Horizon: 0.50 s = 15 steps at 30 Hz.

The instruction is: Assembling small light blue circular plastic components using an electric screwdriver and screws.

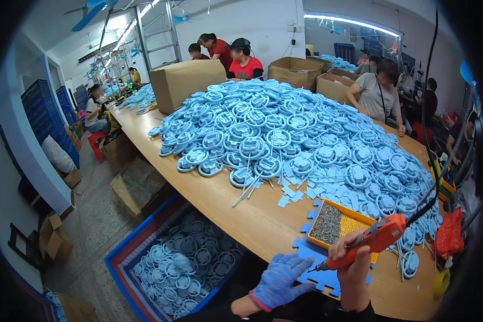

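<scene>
My right hand (353, 263) is wrapped round an orange-red electric screwdriver (373, 241), its dark bit pointing left and down over a blue foam mat (319, 255). Beside the bit, my left hand (282, 282) wears a blue glove with a pink cuff; its fingers stretch out over the mat's edge, and nothing shows in them. A yellow tray (354, 219) stands on the mat, with many small metal screws (327, 222) at its left side. Beyond it rises a big heap of light blue round plastic parts (268, 123), with small flat blue pieces (300, 188) at its foot.
A blue-rimmed crate (124, 273) holding more blue parts stands below the table edge (214, 209) at left. Cardboard boxes (188, 80) stand behind the heap. A red plastic bag (449, 233) and yellow tape roll (441, 283) are at right. Several people work around the table.
</scene>
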Motion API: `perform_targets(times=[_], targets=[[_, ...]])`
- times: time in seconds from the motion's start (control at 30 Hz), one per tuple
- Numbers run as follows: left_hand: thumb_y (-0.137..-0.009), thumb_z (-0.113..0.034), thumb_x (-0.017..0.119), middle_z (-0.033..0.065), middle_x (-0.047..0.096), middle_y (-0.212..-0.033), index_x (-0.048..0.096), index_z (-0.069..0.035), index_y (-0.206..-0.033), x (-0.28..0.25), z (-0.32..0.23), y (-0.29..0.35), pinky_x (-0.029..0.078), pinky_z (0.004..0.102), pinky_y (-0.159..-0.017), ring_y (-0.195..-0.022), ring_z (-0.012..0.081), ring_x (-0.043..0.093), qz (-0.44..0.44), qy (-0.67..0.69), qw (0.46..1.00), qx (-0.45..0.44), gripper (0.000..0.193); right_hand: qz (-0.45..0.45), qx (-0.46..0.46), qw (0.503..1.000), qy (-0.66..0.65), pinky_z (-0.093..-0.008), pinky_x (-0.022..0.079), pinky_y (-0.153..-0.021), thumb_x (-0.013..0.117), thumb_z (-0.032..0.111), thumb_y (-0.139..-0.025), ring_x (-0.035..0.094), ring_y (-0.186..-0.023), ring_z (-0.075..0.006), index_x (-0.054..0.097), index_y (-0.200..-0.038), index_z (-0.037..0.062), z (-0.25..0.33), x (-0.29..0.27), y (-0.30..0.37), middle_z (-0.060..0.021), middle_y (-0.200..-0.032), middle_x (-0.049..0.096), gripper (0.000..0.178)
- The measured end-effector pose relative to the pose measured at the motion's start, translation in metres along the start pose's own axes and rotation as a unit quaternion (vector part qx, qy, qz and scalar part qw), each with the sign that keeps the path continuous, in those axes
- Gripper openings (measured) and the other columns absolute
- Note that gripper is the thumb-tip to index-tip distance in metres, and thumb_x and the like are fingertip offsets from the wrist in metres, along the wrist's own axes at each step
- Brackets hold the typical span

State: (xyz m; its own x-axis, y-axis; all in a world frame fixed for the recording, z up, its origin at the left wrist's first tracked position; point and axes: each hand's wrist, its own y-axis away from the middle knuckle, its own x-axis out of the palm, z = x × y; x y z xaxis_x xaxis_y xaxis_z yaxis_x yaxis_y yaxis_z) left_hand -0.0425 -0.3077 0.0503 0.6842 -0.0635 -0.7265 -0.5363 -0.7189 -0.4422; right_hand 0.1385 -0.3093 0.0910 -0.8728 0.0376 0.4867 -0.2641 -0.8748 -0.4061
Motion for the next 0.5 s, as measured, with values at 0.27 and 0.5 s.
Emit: perform_targets(times=[0.27, 0.5], targets=[[-0.083, -0.028, 0.071, 0.0064, 0.064, -0.082, 0.07, -0.009, -0.095, 0.042, 0.018, -0.003, 0.045, 0.0386, -0.082, -0.083, 0.0272, 0.059, 0.036, 0.191, 0.981, 0.019, 0.023, -0.017, -0.012, 1.0, -0.01, -0.032, 0.046, -0.052, 0.066, 0.06, -0.081, 0.054, -0.056, -0.0164, 0.049, -0.093, 0.0055, 0.017, -0.005, 0.015, -0.005, -0.064, 0.052, 0.059], [-0.078, -0.016, 0.078, 0.0061, 0.066, -0.082, 0.072, -0.006, -0.094, 0.054, 0.024, 0.008, 0.049, 0.0313, -0.071, -0.076, 0.0206, 0.062, -0.011, 0.265, 0.964, -0.01, 0.02, 0.014, -0.048, 0.999, 0.019, -0.0282, 0.041, -0.051, 0.053, 0.064, -0.088, 0.047, -0.051, -0.0141, 0.046, -0.093, 0.0088, 0.021, -0.003, 0.015, -0.0018, -0.061, 0.045, 0.056]])
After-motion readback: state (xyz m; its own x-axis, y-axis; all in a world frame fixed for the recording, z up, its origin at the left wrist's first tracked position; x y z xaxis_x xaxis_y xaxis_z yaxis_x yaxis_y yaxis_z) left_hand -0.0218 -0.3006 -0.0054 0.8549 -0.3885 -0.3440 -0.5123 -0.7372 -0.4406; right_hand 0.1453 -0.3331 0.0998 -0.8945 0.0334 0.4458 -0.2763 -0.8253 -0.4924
